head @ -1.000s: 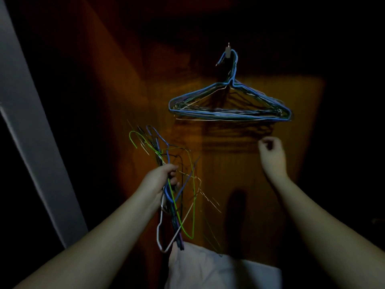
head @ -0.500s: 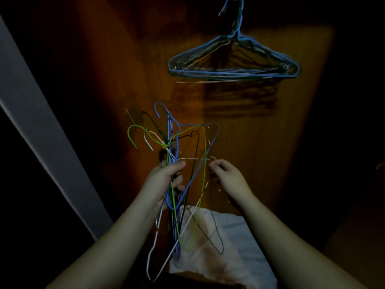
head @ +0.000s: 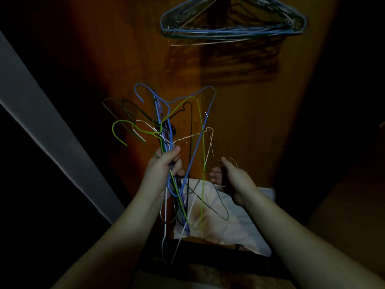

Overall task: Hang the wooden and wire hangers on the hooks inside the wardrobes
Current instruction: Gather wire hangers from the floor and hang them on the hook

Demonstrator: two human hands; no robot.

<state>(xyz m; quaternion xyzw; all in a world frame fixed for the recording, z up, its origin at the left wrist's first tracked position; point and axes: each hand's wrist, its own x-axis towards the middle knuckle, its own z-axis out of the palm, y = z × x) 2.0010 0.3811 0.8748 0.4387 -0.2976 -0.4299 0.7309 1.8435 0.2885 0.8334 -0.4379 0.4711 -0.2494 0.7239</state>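
Note:
My left hand [head: 164, 165] grips a tangled bunch of wire hangers [head: 177, 130] by their necks: blue, green, black, white and pale ones, hooks pointing up and left. My right hand [head: 231, 176] is to the right of the bunch, its fingers curled round the thin wire of a pale copper-coloured hanger [head: 208, 138]. Up on the wardrobe's wooden back panel [head: 250, 101] a stack of several blue and grey wire hangers [head: 231, 28] hangs; their hook is cut off by the top edge.
A white crumpled cloth [head: 229, 222] lies at the bottom of the wardrobe below my hands. A grey slanted door edge [head: 41, 126] runs along the left. The sides of the wardrobe are dark.
My right hand came down from under the hung hangers to the bunch and took hold of a pale hanger. The view tilted down, so the hung stack moved to the top edge.

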